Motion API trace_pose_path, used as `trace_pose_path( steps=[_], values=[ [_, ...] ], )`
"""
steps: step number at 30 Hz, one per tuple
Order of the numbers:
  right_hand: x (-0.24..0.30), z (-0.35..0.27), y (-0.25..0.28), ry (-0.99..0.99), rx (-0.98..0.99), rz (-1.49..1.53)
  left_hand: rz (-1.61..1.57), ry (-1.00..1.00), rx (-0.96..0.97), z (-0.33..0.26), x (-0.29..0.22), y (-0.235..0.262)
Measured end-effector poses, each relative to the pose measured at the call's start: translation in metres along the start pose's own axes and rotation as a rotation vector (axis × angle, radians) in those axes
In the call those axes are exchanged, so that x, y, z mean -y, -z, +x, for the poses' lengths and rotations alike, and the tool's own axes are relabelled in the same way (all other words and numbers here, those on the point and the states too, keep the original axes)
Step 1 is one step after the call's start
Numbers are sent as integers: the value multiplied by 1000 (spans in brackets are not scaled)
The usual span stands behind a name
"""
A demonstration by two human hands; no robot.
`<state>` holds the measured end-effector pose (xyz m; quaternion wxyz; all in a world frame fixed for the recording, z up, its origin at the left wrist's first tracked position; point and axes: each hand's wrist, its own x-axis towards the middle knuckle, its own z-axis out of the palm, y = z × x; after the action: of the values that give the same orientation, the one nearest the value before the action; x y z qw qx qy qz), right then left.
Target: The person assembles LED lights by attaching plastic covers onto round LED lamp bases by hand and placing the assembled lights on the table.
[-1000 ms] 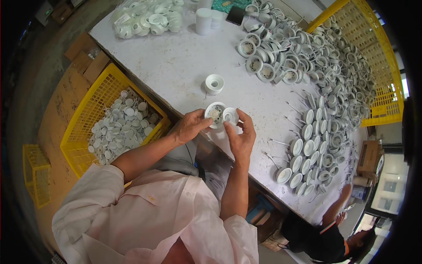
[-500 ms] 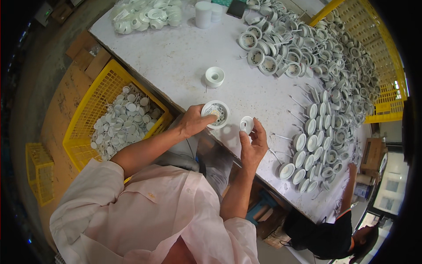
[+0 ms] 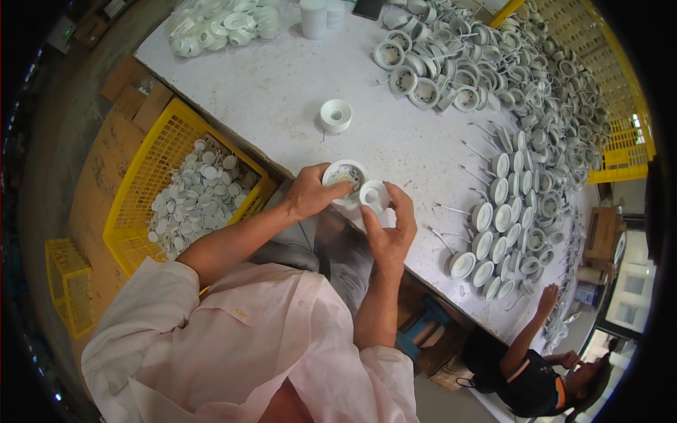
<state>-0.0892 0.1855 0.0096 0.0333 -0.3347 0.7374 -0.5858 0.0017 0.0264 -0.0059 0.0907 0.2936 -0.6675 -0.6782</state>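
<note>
My left hand point(image 3: 312, 194) grips a round white downlight housing point(image 3: 344, 171), its LED board facing up and my thumb reaching in over the rim. Between the thumb and fingers of my right hand point(image 3: 393, 229) is a white reflector cup point(image 3: 374, 197) with a round hole in its middle. The cup overlaps the right edge of the housing; whether the two touch, I cannot tell. Both are held above the table's near edge. Beyond them, a stack of white reflector cups point(image 3: 336, 115) stands on the white table point(image 3: 268, 92).
Rows of white downlights point(image 3: 499, 216) with wires lie at the right, beside a big heap of open housings point(image 3: 465, 77). A yellow basket point(image 3: 144, 166) of small white discs stands at the left. Bagged white cups point(image 3: 226, 25) lie at the back. A co-worker point(image 3: 525, 374) is at the lower right.
My right hand has brought the reflector cup leftward, over the housing's edge. My left hand has barely moved. The co-worker's arm has drawn back from the table.
</note>
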Motion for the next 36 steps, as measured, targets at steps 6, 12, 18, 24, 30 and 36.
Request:
trace_pose_path(
  steps=[6,12,18,24,30,36],
  values=[
    [10,10,-14,156,86,-181,-145,34,80,-5,7,13],
    [14,14,-31,153,199,-134,-102,-18,75,-13,-5,13],
    [7,6,-28,-152,127,143,-118,-64,49,-13,-9,17],
    [-3,1,-35,-501,87,336,-26,-101,41,-10,2,8],
    [-7,-2,-42,-489,18,362,84,-122,-28,-10,3,5],
    [3,2,-44,-478,-28,332,114,-48,59,-14,-7,8]
  ],
)
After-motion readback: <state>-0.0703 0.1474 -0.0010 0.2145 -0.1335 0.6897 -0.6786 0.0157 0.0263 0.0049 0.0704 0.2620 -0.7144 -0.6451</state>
